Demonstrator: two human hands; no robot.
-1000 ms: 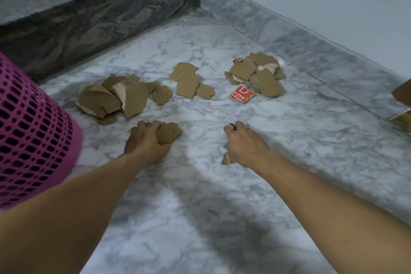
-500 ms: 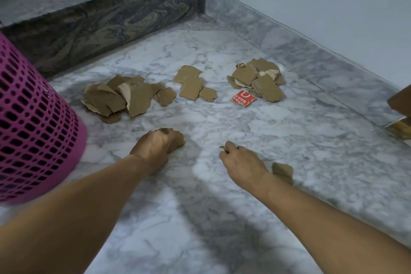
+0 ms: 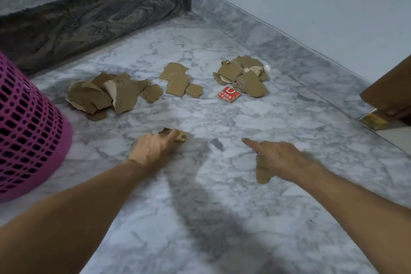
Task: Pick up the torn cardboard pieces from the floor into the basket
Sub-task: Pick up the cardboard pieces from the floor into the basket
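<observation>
Beside pink basket [image 3: 26, 131]: left hand [image 3: 153, 151] fingers clenched on cardboard scraps [image 3: 178, 135], right hand [image 3: 282, 158] pinning cardboard piece [image 3: 262, 171], index extended, three piles [image 3: 111, 93] beyond.

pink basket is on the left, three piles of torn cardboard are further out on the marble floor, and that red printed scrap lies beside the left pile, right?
Not quite: the red printed scrap lies beside the right pile, not the left pile. The head view shows this. The pink basket and the three piles are as you say.
</observation>
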